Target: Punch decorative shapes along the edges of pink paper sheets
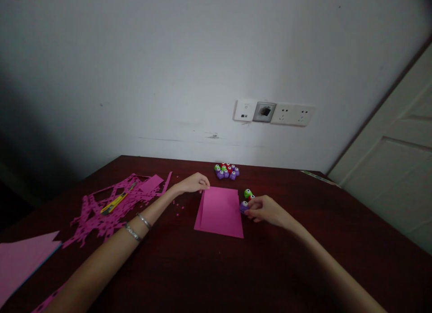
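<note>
A pink sheet of paper (221,211) lies on the dark table in front of me, a second layer showing along its left side. At its top left corner, my left hand (196,183) is closed, fingertips pinching the paper's edge. My right hand (265,210) is closed around a small purple craft punch (244,207) with a white, eye-like top, at the sheet's right edge. Just behind that hand stand a green craft punch (248,193) and a red one (251,197), the red one partly hidden by my fingers.
Several green, red and purple punches (227,171) cluster near the wall. To the left, a yellow utility knife (116,203) lies on punched pink paper scraps (92,211). Pink sheets (25,259) sit at the near left. Wall sockets (293,114) are above the table (209,277).
</note>
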### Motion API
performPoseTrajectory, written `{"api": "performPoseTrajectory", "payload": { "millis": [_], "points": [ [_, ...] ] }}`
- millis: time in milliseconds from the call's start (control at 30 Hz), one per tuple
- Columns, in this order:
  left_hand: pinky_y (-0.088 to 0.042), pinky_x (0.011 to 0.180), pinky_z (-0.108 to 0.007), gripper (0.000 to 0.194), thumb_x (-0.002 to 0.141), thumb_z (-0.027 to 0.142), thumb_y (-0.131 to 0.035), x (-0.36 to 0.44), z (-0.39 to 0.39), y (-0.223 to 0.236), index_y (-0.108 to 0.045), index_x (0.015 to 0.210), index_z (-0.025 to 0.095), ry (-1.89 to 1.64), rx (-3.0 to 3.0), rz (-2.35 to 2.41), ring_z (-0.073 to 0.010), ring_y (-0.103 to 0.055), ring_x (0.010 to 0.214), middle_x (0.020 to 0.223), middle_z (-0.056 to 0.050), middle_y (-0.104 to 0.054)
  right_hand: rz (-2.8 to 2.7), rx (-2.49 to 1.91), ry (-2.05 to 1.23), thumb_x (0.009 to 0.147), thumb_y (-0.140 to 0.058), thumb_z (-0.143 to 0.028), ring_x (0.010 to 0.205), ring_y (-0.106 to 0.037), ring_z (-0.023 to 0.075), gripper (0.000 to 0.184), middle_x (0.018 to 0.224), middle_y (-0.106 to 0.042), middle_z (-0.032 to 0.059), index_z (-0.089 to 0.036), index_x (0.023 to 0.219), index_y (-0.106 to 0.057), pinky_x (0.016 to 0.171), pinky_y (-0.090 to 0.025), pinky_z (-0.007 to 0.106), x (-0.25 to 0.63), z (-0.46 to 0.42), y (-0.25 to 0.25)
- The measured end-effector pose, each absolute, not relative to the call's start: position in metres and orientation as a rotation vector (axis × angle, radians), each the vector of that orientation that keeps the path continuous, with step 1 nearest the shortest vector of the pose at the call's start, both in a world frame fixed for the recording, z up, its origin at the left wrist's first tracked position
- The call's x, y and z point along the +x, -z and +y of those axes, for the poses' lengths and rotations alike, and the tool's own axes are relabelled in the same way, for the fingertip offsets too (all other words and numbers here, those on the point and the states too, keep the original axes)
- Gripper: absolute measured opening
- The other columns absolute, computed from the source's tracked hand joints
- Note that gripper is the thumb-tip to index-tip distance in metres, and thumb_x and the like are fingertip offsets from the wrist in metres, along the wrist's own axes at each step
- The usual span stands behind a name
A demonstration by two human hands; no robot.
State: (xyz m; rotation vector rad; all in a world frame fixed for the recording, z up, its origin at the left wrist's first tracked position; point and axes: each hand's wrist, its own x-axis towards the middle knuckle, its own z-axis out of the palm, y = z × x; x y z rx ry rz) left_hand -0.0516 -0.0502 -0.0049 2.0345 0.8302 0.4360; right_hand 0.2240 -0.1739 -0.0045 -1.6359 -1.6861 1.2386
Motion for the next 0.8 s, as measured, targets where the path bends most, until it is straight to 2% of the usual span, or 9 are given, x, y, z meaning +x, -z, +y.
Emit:
{"api": "performPoseTrajectory", "payload": {
  "millis": [300,800],
  "points": [
    [-0.035,0.053,-0.022,0.019,0.069,0.03,-0.061,-0.0587,-0.0453,0.0079,-0.062,0.076,0.013,-0.498,1.867,0.837,-0.008,-0.047,0.053,0.06,0.001,-0.055,-1.625,-1.688,-1.101,0.062,-0.069,-0.024,0.054,-0.058,0.0107,0.015,0.059,-0.062,-0.0013,-0.014,0.068,-0.06,0.051,-0.052,0.022,0.2233,-0.174,-0.0001],
    [-0.029,0.048,-0.022,0.018,0.067,0.028,-0.061,-0.06,-0.0448,0.0103,-0.062,0.075,0.012,-0.445,1.783,0.883,-0.0075,-0.046,0.052,0.056,0.001,-0.055,-1.699,-1.711,-1.033,0.065,-0.068,-0.028,0.048,-0.055,0.0085,0.016,0.059,-0.062,-0.0005,-0.014,0.068,-0.061,0.044,-0.052,0.02,0.2206,-0.1755,0.0072]
  ]
}}
